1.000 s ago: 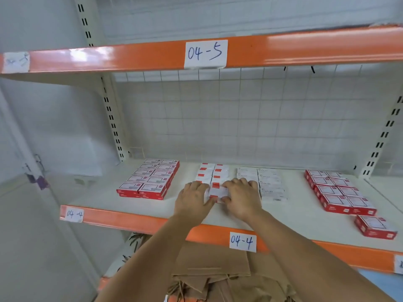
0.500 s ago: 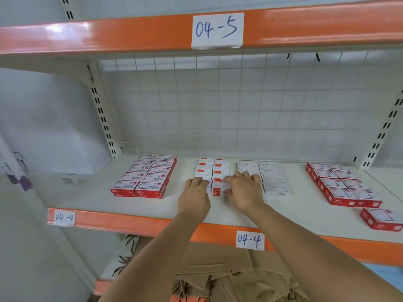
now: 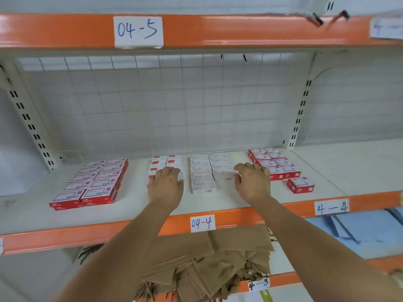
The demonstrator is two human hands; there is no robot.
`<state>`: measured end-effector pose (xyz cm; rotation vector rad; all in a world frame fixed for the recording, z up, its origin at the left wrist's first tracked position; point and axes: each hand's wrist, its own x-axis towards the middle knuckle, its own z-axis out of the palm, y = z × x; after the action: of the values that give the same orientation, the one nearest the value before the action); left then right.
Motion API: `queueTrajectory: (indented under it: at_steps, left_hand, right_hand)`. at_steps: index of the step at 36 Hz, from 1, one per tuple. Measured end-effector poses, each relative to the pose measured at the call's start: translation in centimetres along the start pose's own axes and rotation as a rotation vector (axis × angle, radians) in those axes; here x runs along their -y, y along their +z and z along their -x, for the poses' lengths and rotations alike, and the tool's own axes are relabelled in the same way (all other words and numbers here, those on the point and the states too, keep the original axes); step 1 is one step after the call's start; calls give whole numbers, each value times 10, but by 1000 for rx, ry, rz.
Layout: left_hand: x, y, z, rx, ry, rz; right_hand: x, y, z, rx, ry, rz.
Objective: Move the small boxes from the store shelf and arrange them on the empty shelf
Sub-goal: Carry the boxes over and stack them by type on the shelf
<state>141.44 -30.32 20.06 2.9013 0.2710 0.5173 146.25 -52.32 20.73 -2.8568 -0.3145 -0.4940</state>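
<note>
Small boxes: four flat groups on shelf [image 3: 218,203] 04-4. Red cardboard block [image 3: 91,182] toward left end; red-white rows [image 3: 166,163] mid-shelf under left hand [image 3: 166,186], fingers relaxed, laid flat; white rows [image 3: 207,171] beside; right hand [image 3: 253,182] fingers loosely curled, spread, gripping nothing visible. Red group [image 3: 272,162] toward right end; single stray box [image 3: 300,185] near front edge. Judgement: arranging mostly done; stray unaligned. Rectangular, matte, printed.

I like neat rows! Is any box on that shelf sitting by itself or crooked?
Yes. One red box sits alone near the shelf's front edge, right of the right-hand red stack and apart from it, so it breaks the pattern. The other groups look tidy; the left hand covers part of one.
</note>
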Motion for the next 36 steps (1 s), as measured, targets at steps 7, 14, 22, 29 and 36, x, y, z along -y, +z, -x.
queueTrajectory:
  at_steps: [7, 14, 22, 29, 36]
  left_hand:
    - [-97, 19, 2, 12, 150, 62]
    - [-185, 39, 14, 98, 226, 82]
    - [-247, 57, 26, 171, 268, 149]
    - [-259, 62, 27, 207, 275, 135]
    - [-251, 67, 26, 138, 260, 107]
  right_hand:
    - [-82, -20, 11, 1, 83, 46]
    - [-161, -34, 17, 22, 61, -47]
    - [-187, -32, 24, 133, -51, -213]
    - [-181, -25, 20, 145, -143, -293]
    - [-178, -23, 15, 180, -230, -294]
